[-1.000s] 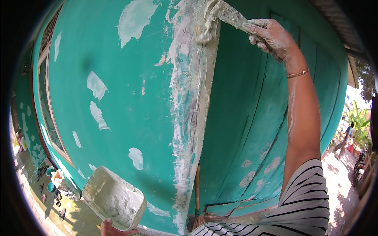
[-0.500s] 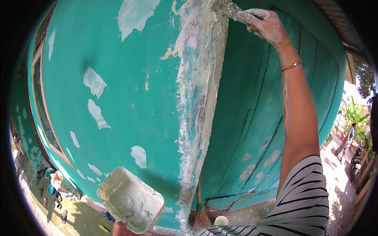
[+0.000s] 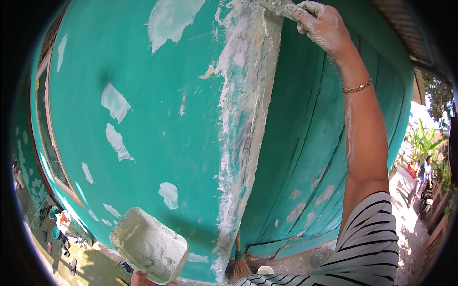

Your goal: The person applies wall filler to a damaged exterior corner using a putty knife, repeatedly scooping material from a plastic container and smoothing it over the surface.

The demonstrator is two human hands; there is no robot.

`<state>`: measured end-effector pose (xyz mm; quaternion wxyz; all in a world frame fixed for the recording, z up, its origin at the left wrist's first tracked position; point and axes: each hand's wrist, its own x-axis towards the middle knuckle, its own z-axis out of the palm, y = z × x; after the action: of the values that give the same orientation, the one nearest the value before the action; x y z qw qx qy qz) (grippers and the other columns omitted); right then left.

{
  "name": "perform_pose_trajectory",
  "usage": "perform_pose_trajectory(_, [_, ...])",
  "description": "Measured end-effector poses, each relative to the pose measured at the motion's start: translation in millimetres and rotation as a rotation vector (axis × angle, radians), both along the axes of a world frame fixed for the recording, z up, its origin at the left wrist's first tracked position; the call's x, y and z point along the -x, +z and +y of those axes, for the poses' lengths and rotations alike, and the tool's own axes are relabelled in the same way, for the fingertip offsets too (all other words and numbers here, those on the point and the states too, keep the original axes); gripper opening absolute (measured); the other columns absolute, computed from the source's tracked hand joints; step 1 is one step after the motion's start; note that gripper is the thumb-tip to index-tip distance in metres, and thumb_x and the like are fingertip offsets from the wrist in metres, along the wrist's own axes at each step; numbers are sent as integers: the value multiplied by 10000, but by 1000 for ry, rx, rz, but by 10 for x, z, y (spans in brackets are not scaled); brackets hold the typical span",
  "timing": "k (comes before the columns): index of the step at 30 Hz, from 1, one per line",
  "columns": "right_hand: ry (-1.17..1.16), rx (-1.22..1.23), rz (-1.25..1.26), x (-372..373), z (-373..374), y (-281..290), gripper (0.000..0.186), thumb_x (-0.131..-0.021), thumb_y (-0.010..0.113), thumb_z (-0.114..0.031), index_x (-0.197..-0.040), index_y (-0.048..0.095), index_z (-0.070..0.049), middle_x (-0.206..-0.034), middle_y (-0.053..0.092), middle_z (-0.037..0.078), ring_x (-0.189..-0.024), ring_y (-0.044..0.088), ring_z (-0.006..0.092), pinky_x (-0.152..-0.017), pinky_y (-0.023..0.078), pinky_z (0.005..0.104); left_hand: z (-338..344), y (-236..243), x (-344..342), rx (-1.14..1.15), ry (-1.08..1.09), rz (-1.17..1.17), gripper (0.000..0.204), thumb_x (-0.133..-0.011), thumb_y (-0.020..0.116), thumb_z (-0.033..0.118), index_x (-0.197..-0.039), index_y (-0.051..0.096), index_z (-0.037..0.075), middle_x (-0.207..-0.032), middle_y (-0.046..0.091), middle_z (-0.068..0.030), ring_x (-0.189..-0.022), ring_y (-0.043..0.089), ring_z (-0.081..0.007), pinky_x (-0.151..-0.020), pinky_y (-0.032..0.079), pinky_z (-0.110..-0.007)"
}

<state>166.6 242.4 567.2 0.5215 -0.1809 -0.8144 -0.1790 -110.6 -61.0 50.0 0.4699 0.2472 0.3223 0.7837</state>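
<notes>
Raised high at the top, my right hand (image 3: pixel 320 25) is closed round a putty knife (image 3: pixel 275 6) caked with grey-white filler. Its blade lies against the upper part of the wall corner (image 3: pixel 253 95), which carries a rough strip of wet filler. Down at the lower left, my left hand (image 3: pixel 143 279) grips a rectangular tub (image 3: pixel 150 245) from beneath, its fingers mostly hidden. The tub is tilted, and pale filler coats its inside. Lighter patches (image 3: pixel 115 103) dot the green wall (image 3: pixel 157 143) left of the corner.
A broom (image 3: pixel 241 267) leans by the corner's foot beside a small white container (image 3: pixel 265 270). Sandals (image 3: pixel 71 267) and buckets (image 3: pixel 62 221) stand on the ground at left. A window (image 3: pixel 52 133) is at far left. Another person (image 3: pixel 424 169) is on the path at right.
The wall corner sits slightly lower and farther right in view. My right hand with the putty knife is a little higher; the tub has shifted slightly left and down.
</notes>
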Motion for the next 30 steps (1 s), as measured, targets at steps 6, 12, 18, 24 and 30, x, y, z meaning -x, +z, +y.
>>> perform_pose_trajectory(6, [-458, -458, 248, 116, -6, -561, 277, -963, 613, -344, -1115, 681, -124, -911, 710, 152, -863, 654, 394, -736, 531, 447, 60, 18, -18, -61, -28, -1, 591, -1002, 494, 396, -1423, 458, -18, -1389, 554, -211, -1239, 577, -386, -843, 591, -570])
perform_pose_trajectory(12, [-308, -656, 387, 3, 327, -290, 266, -951, 627, -324, -1055, 674, -84, -866, 698, 164, -799, 655, 387, -704, 522, 444, 148, 117, -63, 36, -21, 26, 594, -996, 505, 382, -1419, 452, -32, -1381, 557, -219, -1230, 580, -389, -823, 600, -588])
perform_pose_trajectory(18, [-247, -652, 332, 30, 133, -451, 212, -929, 636, -246, -962, 654, -38, -869, 668, 220, -835, 640, 429, -705, 502, 466, 55, 86, -252, 107, 265, -151, 736, -859, 632, 332, -1453, 342, 8, -1329, 546, -247, -1086, 651, -420, -592, 657, -563])
perform_pose_trajectory(24, [-239, -729, 240, 26, 84, -1051, 213, -919, 700, -274, -1025, 700, -89, -887, 701, 92, -756, 656, 326, -686, 534, 383, -68, 170, -220, 118, 304, -75, 723, -876, 625, 354, -1445, 353, 2, -1330, 548, -234, -1080, 657, -398, -588, 664, -539])
perform_pose_trajectory(30, [-256, -880, 144, 51, 326, -1307, 209, -810, 741, -117, -1013, 706, -88, -922, 688, 68, -772, 678, 269, -679, 545, 352, -141, -57, 45, 23, 98, -55, 544, -999, 478, 367, -1422, 475, 25, -1366, 577, -189, -1194, 604, -370, -796, 605, -564])
